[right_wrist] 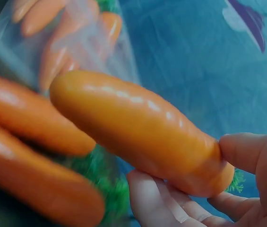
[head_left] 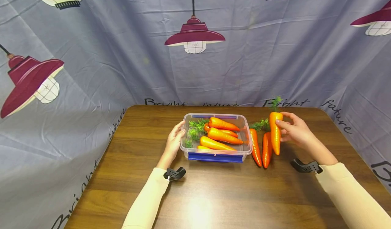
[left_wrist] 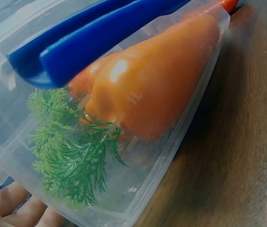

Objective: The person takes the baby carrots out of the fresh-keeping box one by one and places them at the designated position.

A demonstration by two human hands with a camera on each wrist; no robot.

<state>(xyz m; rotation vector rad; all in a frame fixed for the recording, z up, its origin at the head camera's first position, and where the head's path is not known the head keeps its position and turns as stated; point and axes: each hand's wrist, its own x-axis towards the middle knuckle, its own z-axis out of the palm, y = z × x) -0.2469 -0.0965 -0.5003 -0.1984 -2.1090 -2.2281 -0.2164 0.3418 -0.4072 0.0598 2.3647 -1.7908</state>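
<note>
My right hand (head_left: 294, 128) pinches an orange carrot (head_left: 276, 134) by its thick top, thumb on one side and fingers on the other. Its tip points down, its green leaves up. Beneath it, two redder carrots, an outer carrot (head_left: 256, 149) and an inner carrot (head_left: 266, 151), lie on the table. Left of these stands a clear plastic container (head_left: 248, 150) with blue clips, holding several carrots (left_wrist: 157, 80) and their green leaves (left_wrist: 76, 161). At its left end my left hand (head_left: 176, 138) grips the wall, thumb at the rim and fingers outside.
The brown wooden table (head_left: 146, 134) carries everything. Behind it and at both sides hangs a grey cloth (head_left: 134, 62) printed with lamps and lettering. A blue clip (head_left: 213, 157) hangs down along the container's near side.
</note>
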